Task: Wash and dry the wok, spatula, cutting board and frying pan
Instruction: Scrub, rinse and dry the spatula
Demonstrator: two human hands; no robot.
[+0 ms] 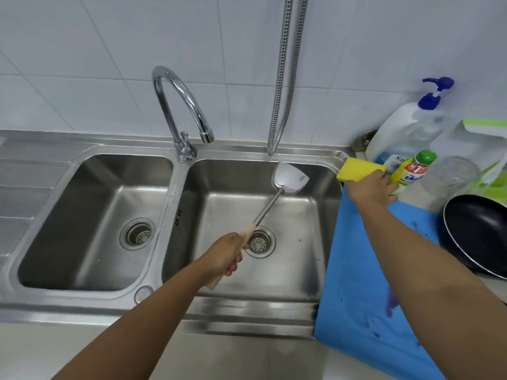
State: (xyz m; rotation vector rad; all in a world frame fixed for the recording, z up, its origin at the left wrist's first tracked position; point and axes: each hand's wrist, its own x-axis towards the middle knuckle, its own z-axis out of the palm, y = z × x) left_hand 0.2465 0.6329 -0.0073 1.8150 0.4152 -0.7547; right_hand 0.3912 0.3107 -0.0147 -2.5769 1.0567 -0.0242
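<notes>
My left hand [225,256] grips the pale wooden handle of a steel spatula [288,178], whose blade points up and away over the right sink basin [219,270]. My right hand [370,189] holds a yellow sponge [358,169] at the sink's right rim, next to the soap bottles. A blue cutting board [354,283] with purple stains lies on the counter right of the sink, under my right forearm. A black frying pan [477,234] rests at the right edge, partly on the board. No wok is in view.
A chrome tap [178,105] stands between the two basins, spout over the right one, no water running. A metal hose [285,78] hangs on the wall. A white pump bottle [403,127], a green-capped yellow bottle [411,171] and a clear glass jar [452,176] crowd the back right.
</notes>
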